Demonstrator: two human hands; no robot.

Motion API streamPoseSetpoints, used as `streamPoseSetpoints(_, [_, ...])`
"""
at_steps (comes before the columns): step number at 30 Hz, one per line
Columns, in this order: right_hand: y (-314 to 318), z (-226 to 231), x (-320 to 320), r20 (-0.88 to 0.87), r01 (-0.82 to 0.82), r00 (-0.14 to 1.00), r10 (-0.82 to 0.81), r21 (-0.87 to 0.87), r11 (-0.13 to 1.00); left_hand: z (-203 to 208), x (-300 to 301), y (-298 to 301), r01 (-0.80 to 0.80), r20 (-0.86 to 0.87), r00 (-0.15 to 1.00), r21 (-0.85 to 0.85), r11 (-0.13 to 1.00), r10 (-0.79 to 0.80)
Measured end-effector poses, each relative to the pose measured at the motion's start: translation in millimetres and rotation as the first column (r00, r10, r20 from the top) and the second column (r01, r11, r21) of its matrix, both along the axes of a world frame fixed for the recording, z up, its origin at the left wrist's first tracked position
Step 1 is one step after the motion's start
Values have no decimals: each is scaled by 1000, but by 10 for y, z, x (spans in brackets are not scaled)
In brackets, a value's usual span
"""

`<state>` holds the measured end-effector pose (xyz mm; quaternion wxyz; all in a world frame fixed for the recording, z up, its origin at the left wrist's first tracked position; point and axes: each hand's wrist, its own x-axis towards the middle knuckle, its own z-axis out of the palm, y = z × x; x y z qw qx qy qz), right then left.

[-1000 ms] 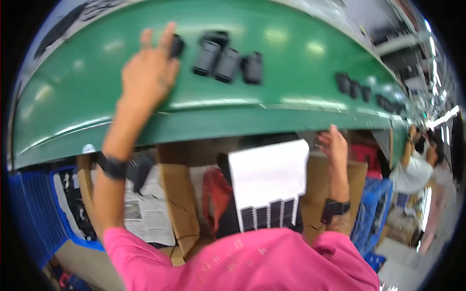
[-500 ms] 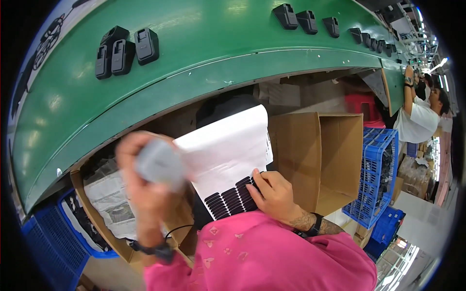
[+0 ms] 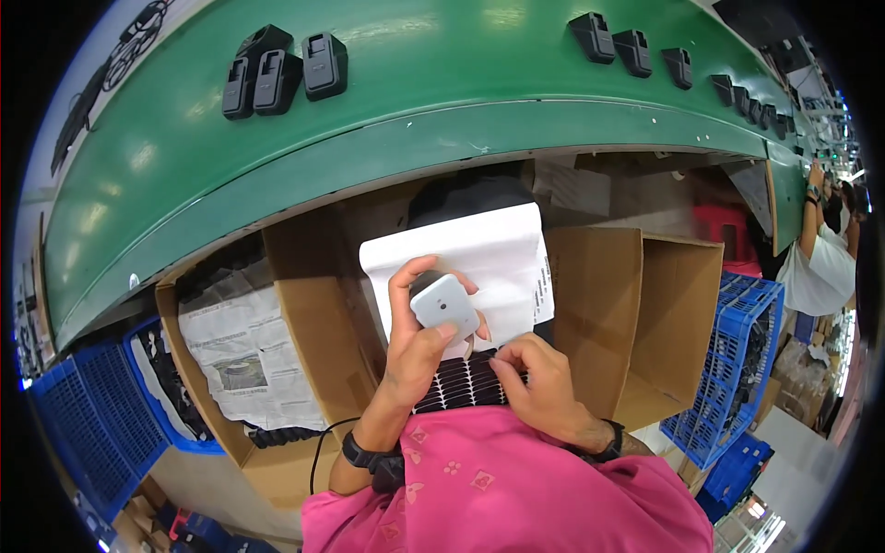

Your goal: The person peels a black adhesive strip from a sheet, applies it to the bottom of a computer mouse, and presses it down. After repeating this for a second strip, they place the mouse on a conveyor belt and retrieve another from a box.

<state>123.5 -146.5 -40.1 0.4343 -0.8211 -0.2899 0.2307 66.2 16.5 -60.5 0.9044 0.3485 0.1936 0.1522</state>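
My left hand [image 3: 412, 336] is closed around a pale grey, rounded plastic device [image 3: 444, 306] with a small dark dot on its face. It is held above a white sheet [image 3: 516, 249] lying on my lap. Rows of narrow black stickers [image 3: 458, 385] cover the sheet's near end. Thumb and forefinger of my right hand [image 3: 542, 382] are pinched together at the right edge of these stickers. What lies between those fingertips is too small to make out.
Several black charger-like units [image 3: 324, 66] stand on the green bench [image 3: 442, 55] ahead. Left is an open carton [image 3: 318, 341] with printed paper [image 3: 235, 341] over black parts; another carton [image 3: 590, 313] stands right. Blue crates [image 3: 714, 369] flank both sides. A person in white [image 3: 816, 272] is far right.
My left hand has brought the grey device rightward, over the sheet. My right fingers have drawn from lying on the stickers into a pinch at their edge. The view has shifted slightly.
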Motion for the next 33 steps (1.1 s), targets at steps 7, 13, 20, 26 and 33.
streamPoseSetpoints(7, [65, 688, 366, -637, 277, 770, -23, 301, 912, 371, -49, 6, 147, -61, 987, -51, 988, -151])
streamPoseSetpoints(13, [403, 941, 397, -691, 214, 719, 78, 327, 920, 657, -127, -63, 248, -103, 965, 38, 968, -243])
streamPoseSetpoints(20, [438, 889, 335, -673, 331, 740, 9, 376, 865, 516, -93, -156, 123, -137, 984, 85, 989, -111])
streamPoseSetpoints(26, [375, 899, 400, -680, 306, 733, 4, 335, 891, 595, -111, -149, 226, -139, 966, 53, 973, -217])
streamPoseSetpoints(33, [369, 961, 448, -678, 234, 735, -1, 253, 939, 606, -134, -120, 297, -76, 955, 169, 940, -288])
